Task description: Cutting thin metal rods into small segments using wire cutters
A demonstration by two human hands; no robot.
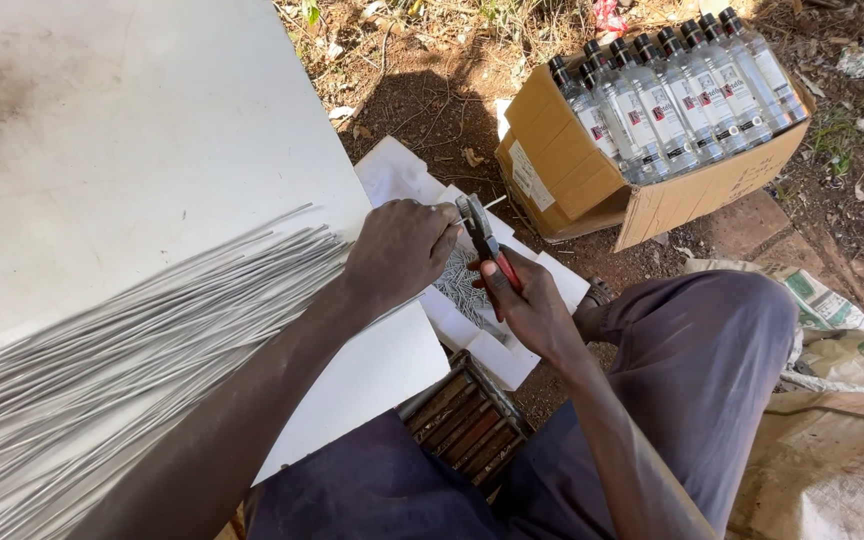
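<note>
A brown cardboard box (592, 170) lies tipped on the dirt at upper right, filled with clear bottles (682, 95) bearing white labels with red marks. A printed sack (842, 320) lies at right.

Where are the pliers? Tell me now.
The pliers are in the right hand, centre of the head view, jaws up beside the left hand.

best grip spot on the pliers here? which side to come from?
Probably the red handles, from the person's side: the pliers stand with jaws pointing away toward the wire end at the left hand, handles trailing back where the right hand wraps them.
</note>
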